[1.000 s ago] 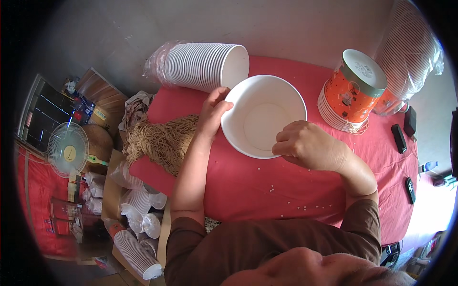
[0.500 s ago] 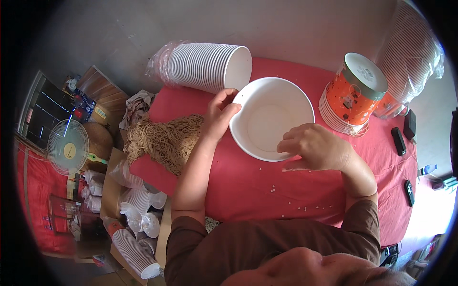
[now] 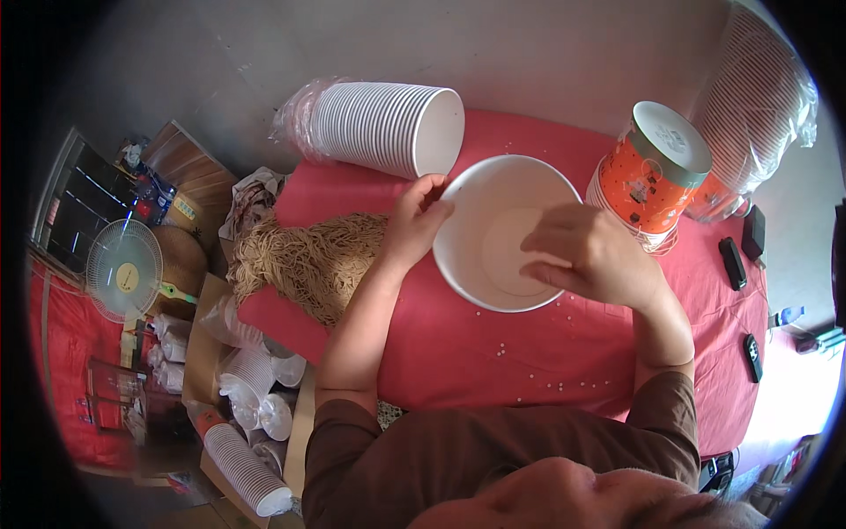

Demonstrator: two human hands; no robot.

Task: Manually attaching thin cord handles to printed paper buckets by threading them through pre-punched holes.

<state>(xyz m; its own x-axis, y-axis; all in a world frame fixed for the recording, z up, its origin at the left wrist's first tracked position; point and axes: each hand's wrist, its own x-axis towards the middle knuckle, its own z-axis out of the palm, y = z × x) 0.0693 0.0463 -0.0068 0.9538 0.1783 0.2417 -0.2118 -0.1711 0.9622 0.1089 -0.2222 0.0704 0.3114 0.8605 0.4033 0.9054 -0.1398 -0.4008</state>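
My left hand (image 3: 421,225) is closed on the left rim of a white paper bucket (image 3: 476,189), with the thumb on the near side of the rim. The bucket's mouth is tilted up toward me, and its bare inside shows. Over the right part of the mouth is my right hand (image 3: 599,256). Its fingers are bent and the thumb stands apart from them; nothing shows between them. To the left, beside my left forearm, lies a heap of tan cords (image 3: 308,260).
A nested stack of white buckets (image 3: 374,128) lies at the back. Orange printed buckets (image 3: 656,176) stand upside down at right, before a wrapped stack (image 3: 758,106). Small white beads (image 3: 564,385) dot the red cloth (image 3: 493,370). A carton (image 3: 207,331) of wrapped cups sits at lower left.
The bucket and my left hand have shifted slightly toward me and to the right. My right hand has moved from the near rim up and across the bucket's mouth.
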